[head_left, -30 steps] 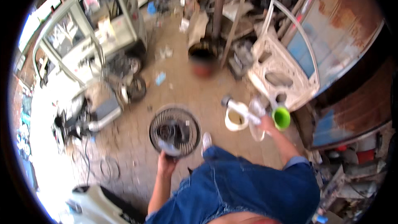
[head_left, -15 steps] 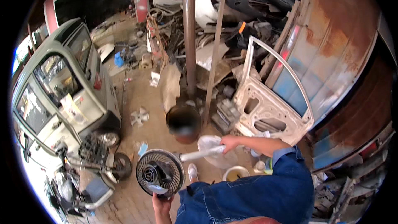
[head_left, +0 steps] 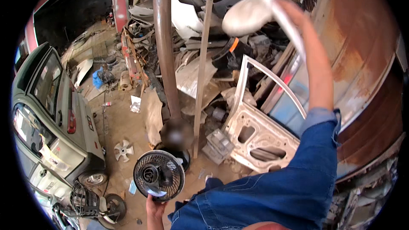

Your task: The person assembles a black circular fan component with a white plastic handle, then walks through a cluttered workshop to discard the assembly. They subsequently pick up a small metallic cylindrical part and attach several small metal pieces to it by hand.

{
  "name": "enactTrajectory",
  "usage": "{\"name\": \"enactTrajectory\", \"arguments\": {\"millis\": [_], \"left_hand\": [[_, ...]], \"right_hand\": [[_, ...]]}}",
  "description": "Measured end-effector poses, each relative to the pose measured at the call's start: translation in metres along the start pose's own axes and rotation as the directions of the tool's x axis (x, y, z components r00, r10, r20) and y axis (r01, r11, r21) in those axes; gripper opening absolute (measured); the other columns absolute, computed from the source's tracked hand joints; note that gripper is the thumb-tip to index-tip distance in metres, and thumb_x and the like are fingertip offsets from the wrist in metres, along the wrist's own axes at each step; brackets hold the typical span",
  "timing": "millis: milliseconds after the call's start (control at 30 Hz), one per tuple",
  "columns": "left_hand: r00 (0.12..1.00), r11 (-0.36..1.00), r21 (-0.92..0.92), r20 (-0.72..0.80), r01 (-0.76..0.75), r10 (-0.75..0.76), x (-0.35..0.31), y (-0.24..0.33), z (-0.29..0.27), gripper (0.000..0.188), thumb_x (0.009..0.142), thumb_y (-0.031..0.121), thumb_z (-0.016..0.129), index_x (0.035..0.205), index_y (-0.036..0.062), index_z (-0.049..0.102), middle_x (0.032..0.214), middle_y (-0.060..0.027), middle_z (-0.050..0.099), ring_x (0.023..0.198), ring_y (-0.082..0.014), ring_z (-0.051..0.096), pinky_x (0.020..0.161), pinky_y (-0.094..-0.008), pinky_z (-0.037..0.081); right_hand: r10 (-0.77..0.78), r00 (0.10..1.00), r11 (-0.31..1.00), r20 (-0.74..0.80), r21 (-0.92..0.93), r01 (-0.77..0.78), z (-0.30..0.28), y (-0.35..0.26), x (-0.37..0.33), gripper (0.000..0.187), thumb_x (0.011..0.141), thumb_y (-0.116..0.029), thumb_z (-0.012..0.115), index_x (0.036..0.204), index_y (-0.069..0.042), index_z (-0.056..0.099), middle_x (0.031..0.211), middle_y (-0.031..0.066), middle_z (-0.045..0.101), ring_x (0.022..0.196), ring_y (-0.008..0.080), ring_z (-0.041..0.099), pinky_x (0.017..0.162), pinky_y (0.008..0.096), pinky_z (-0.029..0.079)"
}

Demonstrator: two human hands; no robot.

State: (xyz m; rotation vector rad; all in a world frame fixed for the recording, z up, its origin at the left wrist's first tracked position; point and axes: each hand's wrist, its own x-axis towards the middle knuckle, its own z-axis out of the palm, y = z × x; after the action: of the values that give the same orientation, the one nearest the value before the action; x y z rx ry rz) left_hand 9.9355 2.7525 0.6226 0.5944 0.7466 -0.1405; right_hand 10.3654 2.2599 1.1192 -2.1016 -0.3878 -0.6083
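Observation:
A black fan head (head_left: 142,182) with a round grille is held low in front of me by my left hand (head_left: 156,207), which is closed on its lower rim. The motor housing is at its middle. My right hand (head_left: 293,12) is raised high at the right, closed round a white pole (head_left: 295,35). A pale round disc (head_left: 245,15) shows beside that hand, along the pole. Motion blurs both, and how the disc joins the pole I cannot tell. My right arm is stretched out, its denim sleeve (head_left: 294,157) rolled up.
A dark drum (head_left: 176,133) stands behind the fan head, near a brown post (head_left: 164,47) and a thin wooden pole (head_left: 204,59). A bare car door (head_left: 255,138) leans at the right. Left are a van (head_left: 64,110), a scooter (head_left: 89,204) and a loose fan blade (head_left: 123,150). Scrap panels (head_left: 187,15) fill the back.
My right hand has swung up and to the right, lifting the white pole and disc from low down to high up. My left hand still holds the fan head. The view has shifted.

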Motion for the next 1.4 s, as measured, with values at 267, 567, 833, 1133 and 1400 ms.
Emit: {"name": "enactTrajectory", "arguments": {"millis": [267,567,833,1133,1400], "left_hand": [[0.996,0.984,-0.157,0.037,0.088,-0.083,0.087,-0.05,0.105,0.044,0.089,0.043,0.038,0.118,0.0115,0.048,0.116,-0.0106,0.054,0.097,-0.0296,0.053,0.079,-0.0516,0.043],[0.995,0.992,-0.086,0.038,-0.093,0.096,0.112,-0.037,0.204,0.035,0.091,0.036,0.04,0.116,0.0119,0.05,0.114,-0.0081,0.055,0.102,-0.025,0.054,0.082,-0.0454,0.045],[0.974,0.991,-0.094,-0.214,-0.1,0.078,0.105,-0.034,0.147,0.028,0.091,0.027,0.047,0.109,0.0067,0.053,0.107,-0.0096,0.059,0.095,-0.0235,0.056,0.077,-0.0397,0.048],[0.993,0.998,-0.05,-0.104,0.042,-0.047,0.057,-0.067,0.09,0.04,0.092,0.04,0.039,0.12,0.0119,0.044,0.113,-0.0089,0.055,0.094,-0.0266,0.055,0.066,-0.0467,0.047],[0.722,0.798,0.239,0.615,-0.554,0.317,0.091,0.126,0.526,0.07,0.076,0.042,0.059,0.128,0.0012,0.037,0.12,-0.017,0.049,0.101,-0.0281,0.053,0.082,-0.041,0.046]], "right_hand": [[-0.553,0.544,0.806,-0.632,-0.241,0.54,0.012,0.004,0.08,0.03,0.083,-0.029,0.06,0.095,-0.001,0.06,0.087,0.008,0.061,0.08,0.019,0.057,0.075,0.0308,0.044],[0.186,0.276,0.742,0.943,0.05,-0.669,0.326,0.177,-0.203,0.098,0.07,-0.041,0.073,0.141,-0.008,0.014,0.142,0.0232,0.019,0.132,0.0329,0.021,0.105,0.0459,0.023],[0.077,0.3,0.621,0.951,0.19,-0.761,0.377,0.127,-0.272,0.091,0.068,-0.029,0.078,0.136,-0.002,0.023,0.13,0.0142,0.041,0.12,0.0251,0.039,0.103,0.0368,0.031],[0.022,0.199,0.652,0.98,0.137,-0.745,0.449,0.18,-0.393,0.057,0.069,-0.015,0.077,0.118,-0.002,0.05,0.114,0.0084,0.056,0.106,0.018,0.05,0.096,0.0307,0.038],[0.094,0.844,0.81,0.527,0.453,-0.373,0.158,0.136,-0.012,0.062,0.078,-0.03,0.064,0.129,-0.003,0.04,0.127,0.01,0.046,0.114,0.0213,0.043,0.098,0.0356,0.033]]}}
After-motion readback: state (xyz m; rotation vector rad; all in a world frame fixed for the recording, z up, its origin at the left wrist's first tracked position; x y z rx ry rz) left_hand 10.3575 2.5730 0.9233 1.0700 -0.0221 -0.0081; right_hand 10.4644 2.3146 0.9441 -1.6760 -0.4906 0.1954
